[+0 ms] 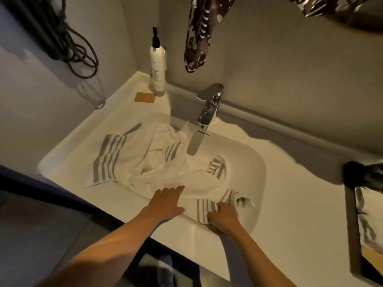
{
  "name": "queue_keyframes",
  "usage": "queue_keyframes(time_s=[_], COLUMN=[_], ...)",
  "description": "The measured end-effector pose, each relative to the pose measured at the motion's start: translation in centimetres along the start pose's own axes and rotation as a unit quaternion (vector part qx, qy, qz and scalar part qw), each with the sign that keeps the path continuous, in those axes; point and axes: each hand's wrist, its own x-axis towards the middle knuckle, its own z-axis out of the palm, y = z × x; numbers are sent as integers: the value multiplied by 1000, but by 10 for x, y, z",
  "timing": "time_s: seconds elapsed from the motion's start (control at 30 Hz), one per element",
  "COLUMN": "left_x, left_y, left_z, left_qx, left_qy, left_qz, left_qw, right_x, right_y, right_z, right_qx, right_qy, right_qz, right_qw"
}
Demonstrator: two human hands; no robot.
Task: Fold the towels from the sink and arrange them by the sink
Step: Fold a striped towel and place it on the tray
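White solid-surface tabletop with a moulded rectangular white sink; both hands work at the basin's near edge. Crumpled white towels with grey stripe bands fill the sink, spreading beyond and to the left of the left hand and spilling over the basin's left rim onto the tabletop. A dark brown patterned cloth hangs from above, well beyond both hands. A chrome single-lever tap stands behind the basin, far beyond the right hand. A tall white pump bottle with a black head stands in the far left corner, well beyond the left hand, with a small tan card just beside its base. The left hand lies flat, fingers straight, pressing on the towel at the basin's near rim. The right hand, just beside it, has its fingers curled, grasping a striped towel edge.
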Motion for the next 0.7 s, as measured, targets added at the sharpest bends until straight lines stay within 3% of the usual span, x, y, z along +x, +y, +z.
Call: queue_keyframes(time_s=[0.13,0.23,0.33,0.47,0.6,0.7], left_x=[13,13,-1,-18,-25,-38], left_y=[-7,3,18,52,130,194], left_z=[-14,-48,-96,-162,-214,-243], left_qx=[-4,-52,-61,-4,116,129], left_qy=[17,28,45,122,240,319], left_qz=[68,117,145,154,206,236], left_qw=[998,991,987,981,941,909], right_x=[-24,-49,-68,-95,-134,-170], right_y=[-41,-64,-64,-30,25,65], right_z=[-49,-110,-178,-250,-300,-338], right_qx=[70,32,10,62,56,104], right_qy=[20,-7,127,268,382,472], right_qz=[-142,-215,-255,-213,-190,-161], right_qw=[987,976,958,938,903,861])
